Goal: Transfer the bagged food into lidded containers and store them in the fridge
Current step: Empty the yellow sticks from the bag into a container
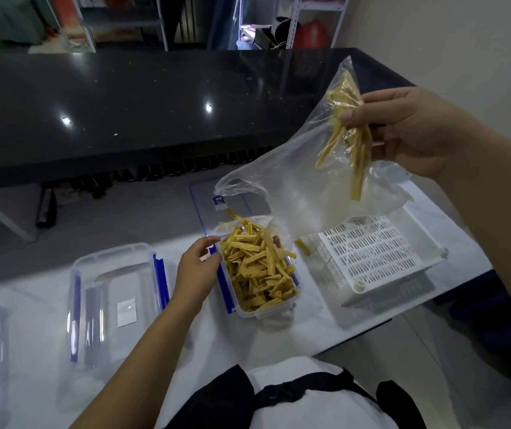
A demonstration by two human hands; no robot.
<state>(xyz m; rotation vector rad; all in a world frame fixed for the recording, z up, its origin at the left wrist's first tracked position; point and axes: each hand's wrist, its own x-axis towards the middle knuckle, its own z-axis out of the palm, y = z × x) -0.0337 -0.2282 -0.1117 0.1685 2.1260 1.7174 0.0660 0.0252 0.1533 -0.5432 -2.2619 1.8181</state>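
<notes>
Clear plastic bag [307, 184] held up over desk [310, 323], mouth hanging down toward open container [259, 267]. Right hand [415, 131] pinches bag high up, fingers curled round clump of yellow strips [345, 137] inside it. Container heaped with same yellow strips, blue clips along its side. Left hand [198, 264] grips container's near-left rim — thumb and fingers curled on edge. One strip [303, 245] lies loose beside white slotted basket [372, 252]. Second container [115, 301] stands empty to left; flat lid [217, 199] behind filled one.
</notes>
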